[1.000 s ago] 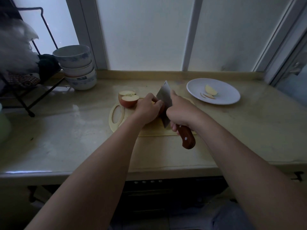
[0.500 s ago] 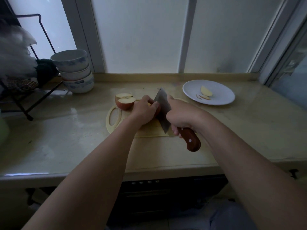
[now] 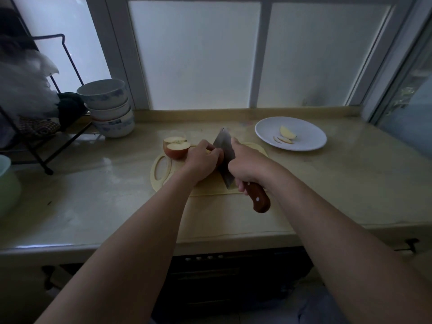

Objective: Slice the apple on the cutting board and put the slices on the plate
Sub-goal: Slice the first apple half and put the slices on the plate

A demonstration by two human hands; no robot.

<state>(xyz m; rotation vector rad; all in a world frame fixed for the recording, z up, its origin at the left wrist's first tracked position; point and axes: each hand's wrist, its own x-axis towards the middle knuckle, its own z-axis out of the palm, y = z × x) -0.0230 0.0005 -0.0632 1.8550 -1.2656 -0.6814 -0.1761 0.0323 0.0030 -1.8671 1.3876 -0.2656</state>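
Observation:
A pale yellow cutting board (image 3: 163, 181) lies on the counter. My left hand (image 3: 202, 160) presses down on an apple piece (image 3: 220, 160), mostly hidden under the fingers. My right hand (image 3: 247, 164) grips the wooden handle of a cleaver (image 3: 225, 157), whose blade stands edge-down against that piece. Two cut apple pieces (image 3: 176, 146) rest at the board's far left corner. The white plate (image 3: 308, 141) sits to the right of the board with apple slices (image 3: 286, 135) on it.
Stacked blue-and-white bowls (image 3: 107, 108) stand at the back left beside a black wire rack (image 3: 39, 127). A light green container (image 3: 7, 183) sits at the far left. The counter's front edge (image 3: 210, 239) runs below my forearms. Frosted windows close off the back.
The cleaver blade has tilted and sunk lower beside the held apple piece. Both hands stay in place on the board; the camera view shifted slightly.

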